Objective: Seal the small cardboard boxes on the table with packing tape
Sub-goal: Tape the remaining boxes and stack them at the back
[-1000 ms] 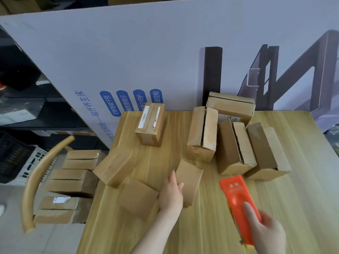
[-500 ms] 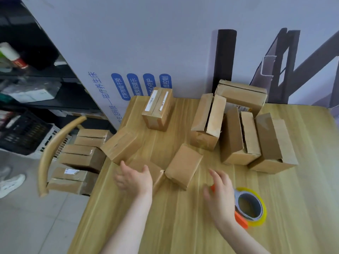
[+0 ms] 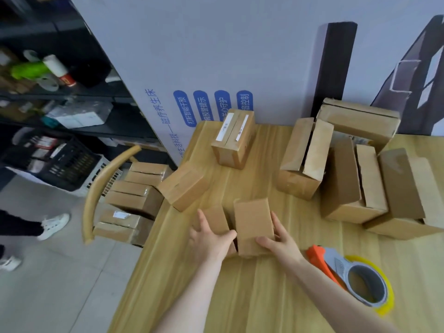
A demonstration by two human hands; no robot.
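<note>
On wooden table (image 3: 264, 296), plain brown box (image 3: 252, 219)

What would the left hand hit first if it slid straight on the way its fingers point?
The left hand grips a small box; past it, probably the bigger tilted box, though depth is unclear.

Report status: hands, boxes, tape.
Left hand grips left box, right hand grips right box, side by side. Tape dispenser lies on table, unheld. Nothing in the way.
</note>
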